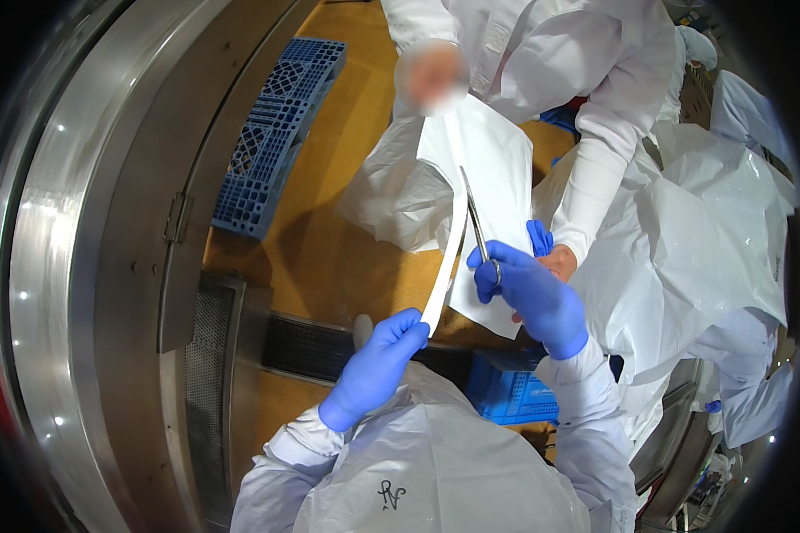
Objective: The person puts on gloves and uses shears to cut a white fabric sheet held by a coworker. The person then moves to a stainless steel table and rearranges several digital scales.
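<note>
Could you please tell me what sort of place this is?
Probably a factory floor, perhaps for food: there is large steel equipment, a blue pallet and several people in white workwear.

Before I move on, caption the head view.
Right hand holds scissors at a white sheet; left hand grips a narrow strip.

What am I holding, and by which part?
Left hand: the white strip, by its near end. Right hand: the scissors, by their handle loops.

There is one pair of scissors [476, 220], one strip [447, 271] and one pallet [276, 133].
</note>
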Tool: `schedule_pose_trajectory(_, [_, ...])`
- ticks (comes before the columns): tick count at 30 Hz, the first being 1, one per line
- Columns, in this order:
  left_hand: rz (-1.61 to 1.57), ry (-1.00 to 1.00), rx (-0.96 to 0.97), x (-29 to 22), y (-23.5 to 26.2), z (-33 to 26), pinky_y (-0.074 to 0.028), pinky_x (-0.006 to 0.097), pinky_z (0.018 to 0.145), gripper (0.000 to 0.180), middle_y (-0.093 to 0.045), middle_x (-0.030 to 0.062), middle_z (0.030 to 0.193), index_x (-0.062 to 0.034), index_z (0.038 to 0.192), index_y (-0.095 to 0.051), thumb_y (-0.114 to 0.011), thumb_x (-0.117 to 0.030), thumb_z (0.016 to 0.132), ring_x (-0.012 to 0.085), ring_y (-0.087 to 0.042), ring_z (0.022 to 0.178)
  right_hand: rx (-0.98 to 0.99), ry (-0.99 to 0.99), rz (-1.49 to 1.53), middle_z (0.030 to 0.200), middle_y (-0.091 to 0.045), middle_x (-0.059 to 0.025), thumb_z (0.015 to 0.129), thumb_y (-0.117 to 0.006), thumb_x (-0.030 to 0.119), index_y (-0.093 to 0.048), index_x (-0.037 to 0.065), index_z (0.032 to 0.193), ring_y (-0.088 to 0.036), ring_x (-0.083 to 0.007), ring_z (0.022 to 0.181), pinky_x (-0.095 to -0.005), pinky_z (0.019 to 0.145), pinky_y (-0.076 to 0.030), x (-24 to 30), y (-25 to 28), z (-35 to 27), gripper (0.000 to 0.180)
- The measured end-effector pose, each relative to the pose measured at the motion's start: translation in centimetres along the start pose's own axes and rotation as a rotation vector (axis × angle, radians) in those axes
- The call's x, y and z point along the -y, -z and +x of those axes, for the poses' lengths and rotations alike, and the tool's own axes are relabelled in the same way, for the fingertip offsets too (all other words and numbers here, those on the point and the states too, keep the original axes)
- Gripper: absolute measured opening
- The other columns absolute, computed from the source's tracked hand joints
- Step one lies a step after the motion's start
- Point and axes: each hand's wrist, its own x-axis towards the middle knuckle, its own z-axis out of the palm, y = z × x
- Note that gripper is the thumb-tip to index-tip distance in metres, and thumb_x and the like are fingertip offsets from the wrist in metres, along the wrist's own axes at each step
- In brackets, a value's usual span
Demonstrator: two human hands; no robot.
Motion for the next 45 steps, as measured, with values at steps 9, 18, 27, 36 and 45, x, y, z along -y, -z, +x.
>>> schedule_pose_trajectory(9, [-0.032,-0.060,-0.044,0.2,0.9,-0.9,-0.030,0.025,0.067,0.026,-0.035,-0.0073,0.078,-0.0045,0.084,-0.048,-0.053,-0.020,0.105,0.0054,-0.030,0.075,-0.212,-0.494,0.127,0.083,-0.054,0.0017,0.099,-0.061,0.023,-0.063,0.000,0.105,-0.049,-0.0069,0.078,-0.0228,0.074,-0.043,3.4,3.4,2.4,0.024])
schedule_pose_trajectory(18, [0.137,0.081,0.029,1.2,2.3,-2.6,-0.035,0.031,0.069,0.026,-0.042,-0.0006,0.080,-0.0004,0.086,-0.052,-0.055,-0.020,0.102,0.0115,-0.037,0.074,0.056,-0.589,-0.245,0.083,-0.059,0.0029,0.094,-0.067,0.028,-0.066,0.002,0.108,-0.053,-0.0061,0.074,-0.0227,0.075,-0.044,8.5,6.1,12.4,0.029])
schedule_pose_trajectory(27, [0.423,-0.310,0.234,-1.5,2.0,-2.7,-0.044,0.027,0.081,0.024,-0.060,0.0049,0.099,0.0042,0.104,-0.066,-0.060,-0.018,0.098,0.0135,-0.053,0.087,-0.201,-0.245,0.046,0.117,-0.058,-0.0065,0.089,-0.072,0.020,-0.054,0.003,0.120,-0.056,-0.0148,0.109,-0.0321,0.095,-0.047,7.8,-4.3,1.5,0.039])
schedule_pose_trajectory(36, [0.600,0.101,0.567,-1.0,-5.7,2.5,-0.043,0.027,0.077,0.022,-0.058,0.0037,0.085,0.0019,0.098,-0.066,-0.060,-0.019,0.100,0.0095,-0.052,0.082,-0.972,-0.170,0.425,0.107,-0.065,-0.0045,0.094,-0.069,0.006,-0.061,0.002,0.110,-0.060,-0.0122,0.102,-0.0301,0.095,-0.048,-0.5,-16.8,-12.3,0.019])
schedule_pose_trajectory(45, [0.894,0.329,1.036,3.3,-16.3,3.5,-0.044,0.027,0.080,0.024,-0.062,0.0041,0.096,-0.0007,0.112,-0.065,-0.056,-0.020,0.102,0.0103,-0.054,0.088,-1.635,0.091,0.679,0.097,-0.067,-0.0043,0.092,-0.068,0.006,-0.063,0.004,0.107,-0.065,-0.0121,0.090,-0.0266,0.082,-0.051,-3.8,-25.6,-20.6,0.016])
